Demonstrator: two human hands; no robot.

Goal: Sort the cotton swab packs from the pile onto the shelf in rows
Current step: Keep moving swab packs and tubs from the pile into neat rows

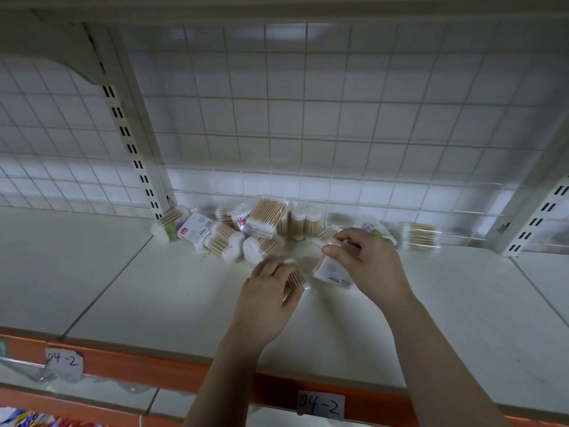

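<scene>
left grip [266,295] clasps swab pack [296,278] | right grip [369,260] pinches labelled pack [334,271] | pile [258,226] behind

A white metal shelf [184,288] stretches under and to both sides of the left grip [268,291] and right grip [366,263], its boards meeting at narrow seams. Beyond the grips stands a white wire grid [308,118], with a white tiled wall [277,186] behind it. One slotted upright [129,143] rises far left of the left grip, another slotted upright [535,223] far right of the right grip. An upper board [277,7] hangs overhead. Nearer than the grips runs an orange edge strip [154,365] bearing paper labels [320,405] marked "04-2". The light is dim, brightest low on the tiles.
</scene>
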